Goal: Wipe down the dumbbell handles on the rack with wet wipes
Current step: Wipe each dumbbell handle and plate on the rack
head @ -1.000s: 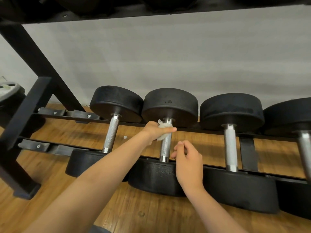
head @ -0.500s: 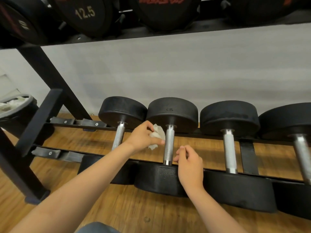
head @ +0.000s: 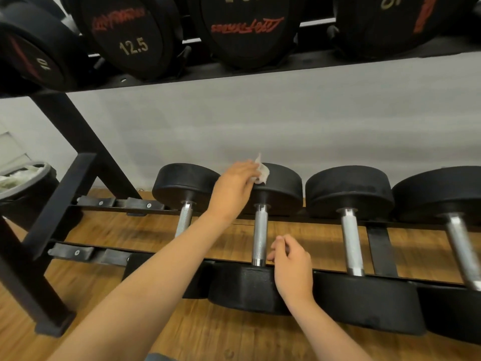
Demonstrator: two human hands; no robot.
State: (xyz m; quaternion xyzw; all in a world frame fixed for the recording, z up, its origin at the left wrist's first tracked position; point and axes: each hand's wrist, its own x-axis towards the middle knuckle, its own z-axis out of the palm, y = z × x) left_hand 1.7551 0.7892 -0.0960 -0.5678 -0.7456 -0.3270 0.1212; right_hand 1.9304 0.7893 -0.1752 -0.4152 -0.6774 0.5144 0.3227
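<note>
Several black dumbbells with knurled steel handles lie on the lower rack rails. My left hand holds a crumpled white wet wipe above the far head of the second dumbbell, off its handle. My right hand hovers with loosely curled fingers just right of that handle's near end, above the near head. It holds nothing. The handles of the neighbouring dumbbells stand bare at left and right.
An upper shelf carries larger dumbbells marked 10 and 12.5. A slanted black frame post stands at left. A bin with a pale liner sits at far left. Wooden floor lies below, a grey wall behind.
My left hand has lifted the wipe off the second dumbbell's handle and up past its far head. The view has tilted up, revealing the upper shelf. My right hand has stayed in place.
</note>
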